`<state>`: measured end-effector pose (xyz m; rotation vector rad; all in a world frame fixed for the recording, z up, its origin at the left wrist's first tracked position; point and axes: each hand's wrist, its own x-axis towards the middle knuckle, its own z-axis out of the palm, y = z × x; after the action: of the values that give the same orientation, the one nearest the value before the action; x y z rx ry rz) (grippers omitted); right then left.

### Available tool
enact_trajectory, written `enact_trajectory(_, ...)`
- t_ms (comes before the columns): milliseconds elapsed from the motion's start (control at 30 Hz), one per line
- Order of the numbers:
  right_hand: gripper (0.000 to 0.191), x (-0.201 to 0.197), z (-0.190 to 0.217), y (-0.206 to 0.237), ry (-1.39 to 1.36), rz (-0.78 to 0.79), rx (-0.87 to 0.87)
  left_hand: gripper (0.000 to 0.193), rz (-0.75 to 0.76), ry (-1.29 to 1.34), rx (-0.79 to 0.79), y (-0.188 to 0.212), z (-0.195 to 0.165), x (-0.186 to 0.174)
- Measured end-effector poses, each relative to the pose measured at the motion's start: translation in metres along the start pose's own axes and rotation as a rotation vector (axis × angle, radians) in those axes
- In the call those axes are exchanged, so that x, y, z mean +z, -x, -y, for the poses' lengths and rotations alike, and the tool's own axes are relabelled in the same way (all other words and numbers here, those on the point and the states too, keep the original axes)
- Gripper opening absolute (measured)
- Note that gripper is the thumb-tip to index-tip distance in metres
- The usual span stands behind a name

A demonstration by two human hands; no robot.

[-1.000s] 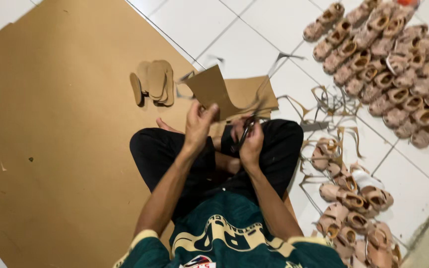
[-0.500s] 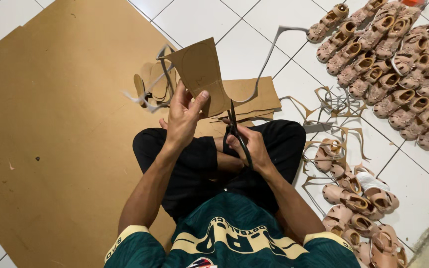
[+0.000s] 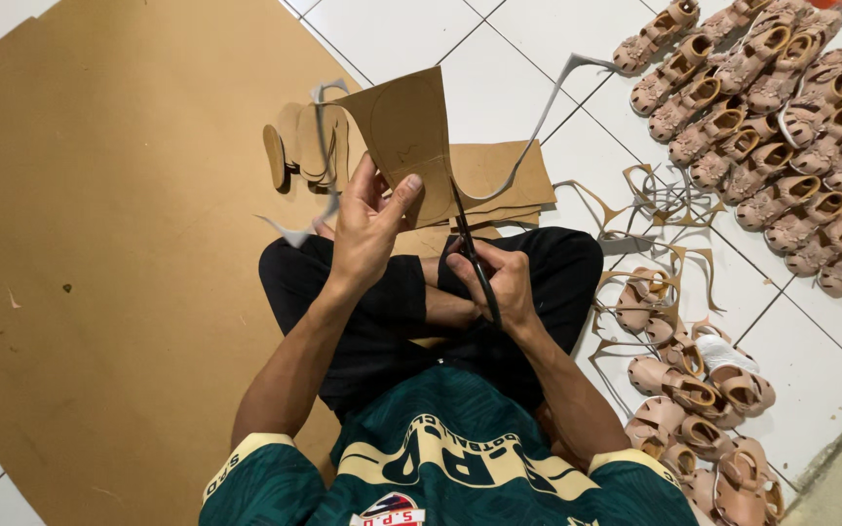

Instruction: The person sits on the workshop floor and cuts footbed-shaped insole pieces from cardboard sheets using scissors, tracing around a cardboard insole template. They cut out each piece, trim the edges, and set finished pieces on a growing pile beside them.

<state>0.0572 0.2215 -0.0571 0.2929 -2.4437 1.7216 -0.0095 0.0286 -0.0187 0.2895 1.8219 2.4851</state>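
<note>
Where cardboard sheet covers white tiles.

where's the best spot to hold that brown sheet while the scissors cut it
Grip the brown sheet at its lower left edge, coming from the left, where the left hand already pinches it. The sheet stands upright and the scissors in the right hand enter from its lower right, so that side should stay free.
</note>
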Motion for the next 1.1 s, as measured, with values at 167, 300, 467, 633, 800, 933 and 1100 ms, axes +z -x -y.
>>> enact_trajectory(167,0.026,0.002,0.004,0.002,0.068,-0.025,0.068,0.04,0.013,0.059,-0.06,-0.005,-0.002,-0.002)
enact_trajectory(300,0.027,-0.002,0.009,-0.002,0.072,0.018,0.108,0.041,-0.033,0.065,-0.04,-0.009,-0.005,0.0)
enact_trajectory(467,0.03,-0.005,0.011,-0.006,0.005,0.049,0.143,0.033,-0.001,0.001,-0.003,0.011,-0.003,0.014)
enact_trajectory(633,0.032,-0.008,0.006,-0.003,-0.034,0.05,0.087,0.026,-0.022,0.008,-0.078,0.018,-0.005,0.019)
enact_trajectory(800,0.035,-0.008,0.004,0.002,-0.088,0.039,0.134,0.028,-0.002,0.08,-0.048,0.02,-0.005,0.022)
enact_trajectory(933,0.038,-0.006,0.002,0.005,-0.088,0.016,0.144,0.032,0.012,0.138,-0.046,0.021,-0.001,0.023)
enact_trajectory(1100,0.038,-0.003,-0.005,0.009,-0.091,-0.011,0.055,0.039,-0.014,0.192,-0.072,0.023,0.0,0.027)
